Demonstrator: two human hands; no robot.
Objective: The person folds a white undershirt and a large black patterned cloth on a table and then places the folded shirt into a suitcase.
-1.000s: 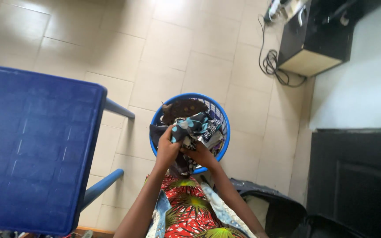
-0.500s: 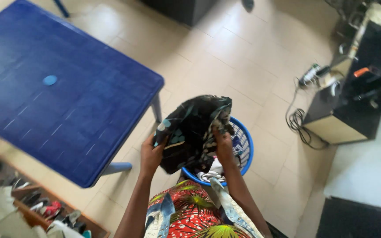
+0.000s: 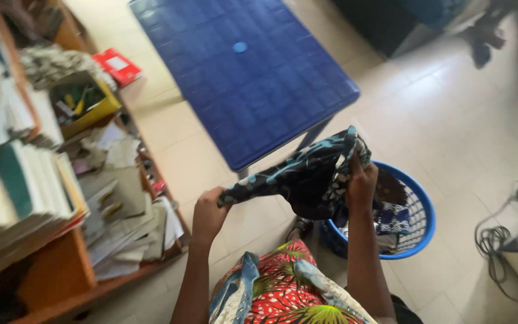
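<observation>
I hold a dark patterned garment point(image 3: 307, 174) with teal and white spots stretched between both hands, above the floor. My left hand point(image 3: 209, 215) grips its left end. My right hand point(image 3: 361, 183) grips the bunched right end, just over the rim of a round blue laundry basket point(image 3: 421, 231). The basket holds more clothes, partly hidden by the garment and my right arm. A red, green and white patterned cloth point(image 3: 283, 288) covers my lap below.
A blue plastic table point(image 3: 247, 72) stands ahead of me on the pale tiled floor. A wooden shelf point(image 3: 61, 264) at the left holds books, papers and a yellow box. Black cables point(image 3: 493, 246) lie at the right.
The garment has come out of the basket and is now spread wider between my hands. My view has swung left, bringing the shelf into sight.
</observation>
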